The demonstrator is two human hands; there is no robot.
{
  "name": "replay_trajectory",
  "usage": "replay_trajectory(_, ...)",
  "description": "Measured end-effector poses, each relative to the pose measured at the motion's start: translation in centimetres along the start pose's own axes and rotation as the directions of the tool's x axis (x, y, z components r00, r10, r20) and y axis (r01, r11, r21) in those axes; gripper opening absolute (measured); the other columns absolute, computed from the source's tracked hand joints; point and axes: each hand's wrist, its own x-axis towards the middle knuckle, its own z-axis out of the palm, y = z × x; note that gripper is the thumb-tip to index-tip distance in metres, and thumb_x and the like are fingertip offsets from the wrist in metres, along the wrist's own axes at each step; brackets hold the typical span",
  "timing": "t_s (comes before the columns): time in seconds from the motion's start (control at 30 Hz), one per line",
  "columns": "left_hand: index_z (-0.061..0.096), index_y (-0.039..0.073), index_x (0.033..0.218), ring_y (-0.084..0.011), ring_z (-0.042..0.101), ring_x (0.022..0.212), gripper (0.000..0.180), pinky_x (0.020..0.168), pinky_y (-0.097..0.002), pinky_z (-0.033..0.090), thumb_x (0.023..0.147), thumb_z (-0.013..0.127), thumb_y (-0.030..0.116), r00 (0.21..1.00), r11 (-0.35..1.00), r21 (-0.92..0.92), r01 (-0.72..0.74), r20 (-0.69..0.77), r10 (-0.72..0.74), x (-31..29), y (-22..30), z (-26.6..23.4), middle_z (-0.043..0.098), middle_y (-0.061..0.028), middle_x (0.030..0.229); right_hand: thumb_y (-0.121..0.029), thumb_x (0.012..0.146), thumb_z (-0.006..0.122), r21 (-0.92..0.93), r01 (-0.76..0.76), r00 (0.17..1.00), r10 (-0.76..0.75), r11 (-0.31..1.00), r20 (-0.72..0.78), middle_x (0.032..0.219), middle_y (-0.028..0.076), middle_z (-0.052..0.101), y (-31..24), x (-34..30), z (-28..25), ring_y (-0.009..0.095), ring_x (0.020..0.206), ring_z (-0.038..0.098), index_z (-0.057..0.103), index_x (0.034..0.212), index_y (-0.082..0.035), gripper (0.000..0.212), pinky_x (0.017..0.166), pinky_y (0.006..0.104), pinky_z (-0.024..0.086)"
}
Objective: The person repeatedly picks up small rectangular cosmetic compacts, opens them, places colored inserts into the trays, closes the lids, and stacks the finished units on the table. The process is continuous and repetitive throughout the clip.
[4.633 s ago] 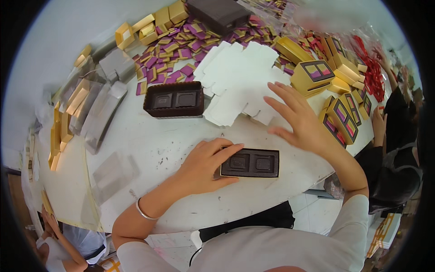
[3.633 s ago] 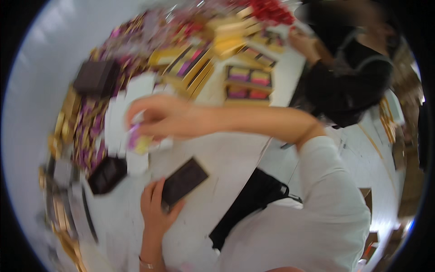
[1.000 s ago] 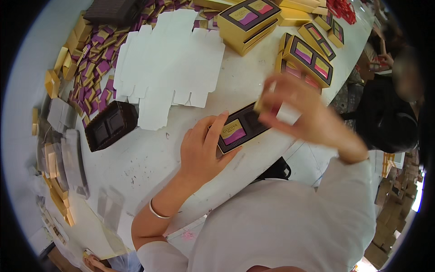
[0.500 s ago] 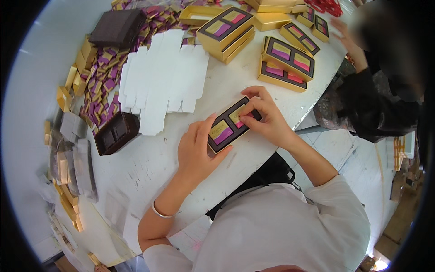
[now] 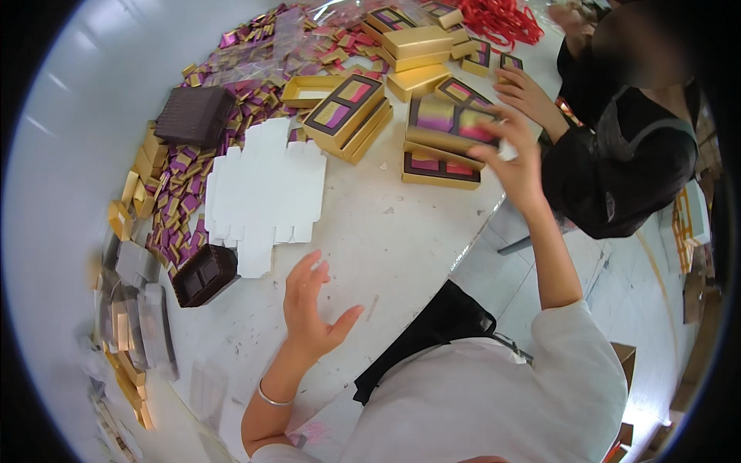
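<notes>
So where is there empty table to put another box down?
The biggest bare patch of white table lies between the white card sheets, the gold boxes and the left hand. The far side is crowded: purple and gold wrapped pieces, with more gold boxes beyond.

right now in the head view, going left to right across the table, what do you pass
dark brown tray → white die-cut card sheets → left hand, open above the table → filled gold box in the right hand → another person's black sleeve
</notes>
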Motion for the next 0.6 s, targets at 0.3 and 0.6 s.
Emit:
replay_trajectory(0.3,0.057,0.004,0.110,-0.0292,0.057,0.086,0.049,0.074,-0.0374,0.048,0.068,0.076,0.020,0.957,0.892,0.406,0.199,-0.277,-0.087,-6.2,3.3,-11.8,0.055,-0.0212,0.114,-0.021,0.082,0.065,0.052,0.118,0.989,-0.113,0.992,-0.097,0.137,0.019,0.039,-3.5,-2.2,0.7,0.030,0.131,0.033,0.037,0.133,0.005,0.064,0.109,0.0382,0.021)
replay_trajectory(0.6,0.057,0.003,0.114,-0.0246,0.055,0.095,0.040,0.082,-0.0353,0.044,0.080,0.069,0.022,0.416,0.135,0.395,0.909,-0.828,-0.376,-21.6,3.3,-26.9,0.059,-0.0108,0.108,-0.013,0.085,0.060,0.269,0.491,0.774,-0.557,0.828,0.302,0.137,0.022,0.040,-10.3,-5.6,7.7,0.039,0.126,0.040,0.051,0.123,-0.004,0.040,0.103,0.0461,0.032)
